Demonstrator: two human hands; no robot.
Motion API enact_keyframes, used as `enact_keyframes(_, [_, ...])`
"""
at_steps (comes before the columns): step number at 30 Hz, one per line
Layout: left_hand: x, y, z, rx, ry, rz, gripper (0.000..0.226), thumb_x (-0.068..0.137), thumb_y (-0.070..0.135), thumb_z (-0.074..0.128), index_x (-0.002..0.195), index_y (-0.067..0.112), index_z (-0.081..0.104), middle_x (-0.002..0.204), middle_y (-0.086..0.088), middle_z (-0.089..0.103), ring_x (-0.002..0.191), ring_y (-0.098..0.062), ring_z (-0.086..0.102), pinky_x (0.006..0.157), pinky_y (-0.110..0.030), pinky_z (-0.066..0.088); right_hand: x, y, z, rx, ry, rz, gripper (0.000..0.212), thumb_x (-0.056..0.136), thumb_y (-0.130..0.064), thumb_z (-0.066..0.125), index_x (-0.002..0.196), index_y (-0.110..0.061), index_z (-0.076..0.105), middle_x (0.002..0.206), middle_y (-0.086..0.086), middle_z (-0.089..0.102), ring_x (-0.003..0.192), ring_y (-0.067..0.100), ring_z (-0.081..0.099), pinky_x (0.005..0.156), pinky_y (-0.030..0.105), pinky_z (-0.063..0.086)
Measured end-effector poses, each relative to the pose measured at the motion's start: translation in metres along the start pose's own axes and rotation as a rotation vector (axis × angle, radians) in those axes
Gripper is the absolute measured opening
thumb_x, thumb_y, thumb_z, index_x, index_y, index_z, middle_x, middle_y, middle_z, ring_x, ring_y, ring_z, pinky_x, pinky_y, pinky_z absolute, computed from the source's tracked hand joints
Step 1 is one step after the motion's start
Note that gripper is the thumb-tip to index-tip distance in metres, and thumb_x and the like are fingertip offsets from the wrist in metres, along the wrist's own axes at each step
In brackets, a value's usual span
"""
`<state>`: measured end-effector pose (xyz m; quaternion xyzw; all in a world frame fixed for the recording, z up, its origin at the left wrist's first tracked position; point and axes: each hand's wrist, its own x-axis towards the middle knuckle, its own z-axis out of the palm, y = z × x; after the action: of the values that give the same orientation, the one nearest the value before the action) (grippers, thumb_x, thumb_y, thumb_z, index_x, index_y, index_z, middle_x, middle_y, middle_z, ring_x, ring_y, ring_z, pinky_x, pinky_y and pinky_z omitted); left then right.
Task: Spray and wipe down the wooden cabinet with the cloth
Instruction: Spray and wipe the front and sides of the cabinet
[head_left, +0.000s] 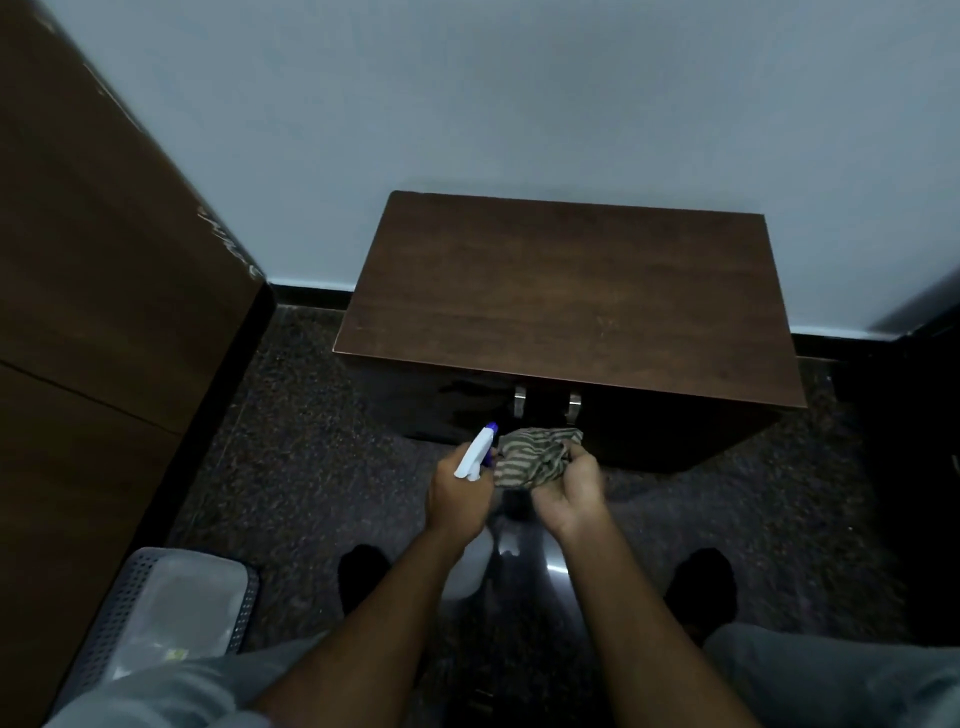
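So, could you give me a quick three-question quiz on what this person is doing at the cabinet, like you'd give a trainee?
1. Multiple choice: what does the left hand hold?
A) a white spray bottle
B) a sponge
C) nothing
2. True or false: the striped cloth lies spread flat on top of the wooden cabinet.
3. Fill in: the cabinet's front shows ___ metal handles.

Key:
1. A.
2. False. The right hand grips it bunched up, in front of the cabinet.
3. Two.
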<state>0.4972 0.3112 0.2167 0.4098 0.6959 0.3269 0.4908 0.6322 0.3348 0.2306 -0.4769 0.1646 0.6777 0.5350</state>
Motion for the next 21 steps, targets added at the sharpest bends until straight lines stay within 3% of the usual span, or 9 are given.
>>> enact_keyframes(3, [0.004,-0.006,-0.008,0.007,0.016,0.071,0.051,0.08,0.01,0.058,0.126,0.028,0.073,0.087,0.012,0.074,0.08,-0.014,0.07,0.076,-0.033,0.057,0.013,0.005,0.017,0.011,0.077,-0.022,0.045,0.102,-0.017,0.027,0.112,0.012,0.06,0.114,0.029,0.064,0.102,0.039,0.063,0.087,0.048,0.051])
enact_keyframes(6, [0.011,-0.005,-0.015,-0.003,-0.016,0.106,0.05,0.079,0.013,0.059,0.127,0.024,0.072,0.098,0.008,0.073,0.092,-0.015,0.071,0.085,-0.032,0.056,0.021,0.01,0.025,0.006,0.117,-0.03,0.049,0.098,-0.014,0.029,0.134,0.008,0.053,0.133,0.029,0.057,0.122,0.043,0.056,0.106,0.054,0.044])
enact_keyframes(8, [0.016,-0.004,-0.021,-0.03,-0.043,0.097,0.05,0.084,0.006,0.061,0.129,0.026,0.069,0.094,0.007,0.071,0.081,-0.008,0.066,0.075,-0.022,0.053,0.023,0.014,0.025,0.022,0.107,-0.034,0.043,0.1,-0.017,0.03,0.123,0.005,0.059,0.128,0.027,0.059,0.115,0.041,0.059,0.109,0.054,0.042])
enact_keyframes(11, [0.021,-0.01,-0.03,-0.058,0.023,0.071,0.047,0.089,-0.009,0.06,0.129,0.014,0.07,0.08,0.004,0.066,0.066,-0.007,0.057,0.061,-0.017,0.047,0.022,0.012,0.045,0.19,0.085,-0.06,0.048,0.104,-0.045,0.03,0.101,-0.01,0.062,0.102,0.017,0.064,0.092,0.03,0.061,0.091,0.042,0.049])
enact_keyframes(12, [0.022,-0.014,-0.032,-0.059,0.055,0.058,0.042,0.089,-0.01,0.061,0.124,0.009,0.072,0.074,0.005,0.064,0.063,-0.009,0.056,0.06,-0.023,0.046,0.027,0.012,0.056,0.244,0.069,-0.059,0.055,0.101,-0.058,0.029,0.107,-0.014,0.061,0.104,0.015,0.064,0.095,0.028,0.061,0.088,0.04,0.049])
enact_keyframes(13, [0.022,-0.017,-0.033,-0.061,0.072,0.044,0.036,0.088,-0.01,0.062,0.119,0.006,0.073,0.068,0.005,0.062,0.06,-0.011,0.055,0.06,-0.029,0.046,0.025,0.013,0.07,0.267,0.062,-0.059,0.067,0.096,-0.069,0.028,0.12,-0.014,0.059,0.115,0.015,0.063,0.106,0.029,0.06,0.095,0.042,0.048])
enact_keyframes(15, [0.019,-0.02,-0.033,-0.056,0.068,0.033,0.026,0.087,-0.009,0.063,0.105,0.007,0.074,0.06,0.005,0.058,0.057,-0.015,0.053,0.06,-0.031,0.043,0.029,0.019,0.09,0.297,0.083,-0.065,0.096,0.084,-0.085,0.029,0.147,-0.015,0.045,0.147,0.015,0.048,0.136,0.034,0.045,0.116,0.053,0.03])
enact_keyframes(18, [0.015,-0.025,-0.037,-0.059,0.043,0.043,0.026,0.087,-0.005,0.064,0.094,0.02,0.07,0.064,-0.007,0.06,0.059,-0.02,0.053,0.058,-0.031,0.042,0.02,0.016,0.101,0.371,0.023,-0.046,0.093,0.084,-0.084,0.028,0.147,-0.018,0.046,0.152,0.014,0.045,0.141,0.035,0.04,0.119,0.059,0.019])
enact_keyframes(21, [0.015,-0.027,-0.039,-0.082,0.059,0.01,0.03,0.09,-0.01,0.063,0.093,0.019,0.071,0.064,-0.011,0.055,0.059,-0.019,0.051,0.051,-0.022,0.041,0.023,-0.006,0.098,0.462,-0.014,-0.047,0.097,0.084,-0.084,0.025,0.153,-0.017,0.036,0.158,0.015,0.033,0.148,0.037,0.028,0.122,0.057,0.01])
